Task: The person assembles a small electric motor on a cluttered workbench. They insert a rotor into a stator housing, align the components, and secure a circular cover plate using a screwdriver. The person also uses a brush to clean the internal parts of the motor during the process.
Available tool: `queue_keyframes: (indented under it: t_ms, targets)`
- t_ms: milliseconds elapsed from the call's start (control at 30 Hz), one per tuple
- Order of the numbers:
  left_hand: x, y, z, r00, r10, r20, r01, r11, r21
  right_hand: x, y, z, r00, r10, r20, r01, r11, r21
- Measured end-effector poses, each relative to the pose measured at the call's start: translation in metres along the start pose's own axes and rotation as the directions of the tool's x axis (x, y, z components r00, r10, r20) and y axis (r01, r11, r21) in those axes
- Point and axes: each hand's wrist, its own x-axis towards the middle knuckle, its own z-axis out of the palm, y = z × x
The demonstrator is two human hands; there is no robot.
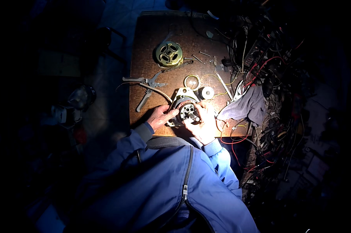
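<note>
An opened electric motor [184, 92] lies at the near edge of the wooden table, its round inner part with a shaft [188, 110] facing up. My left hand [159, 117] grips the motor's left side, thumb toward the round part and fingers partly hidden. My right hand [205, 126] curls round the right side of that inner part, with thumb and fingertips pressed on it. Just beyond stand a ring-shaped roll [191, 82] and a white-topped cylinder [207, 93]. A brassy motor end cover [169, 53] with curved openings rests farther back.
Wire-stripping pliers [151, 84] lie spread at the left edge, a pale cable beside them. Several long screws [197, 58] sit near the cover. A grey cloth [245, 105] hangs at the right among red wires [237, 140] and a dark tangle of cables.
</note>
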Motion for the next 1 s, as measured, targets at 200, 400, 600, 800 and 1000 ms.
queue_keyframes:
  t_ms: [200,400,600,800,1000]
  targets:
    - [0.002,-0.004,-0.003,0.999,0.002,0.042,0.000,0.999,-0.038,-0.001,-0.001,0.001,0.995,0.075,0.066,-0.076,0.997,0.020]
    - [0.000,0.000,-0.004,0.999,-0.019,0.048,0.021,0.999,-0.034,-0.005,0.003,0.003,0.983,0.130,0.129,-0.134,0.991,0.021]
    - [0.005,-0.006,-0.007,0.999,-0.013,0.053,0.012,1.000,0.011,-0.006,0.005,0.004,0.982,0.131,0.136,-0.140,0.989,0.057]
    - [0.003,0.001,-0.006,0.997,-0.036,0.064,0.035,0.999,0.016,-0.005,0.008,0.001,0.981,0.086,0.171,-0.094,0.995,0.040]
    - [0.000,0.004,-0.001,0.999,-0.003,0.033,0.004,1.000,-0.024,-0.016,0.010,-0.006,0.996,0.087,0.002,-0.087,0.996,0.016]
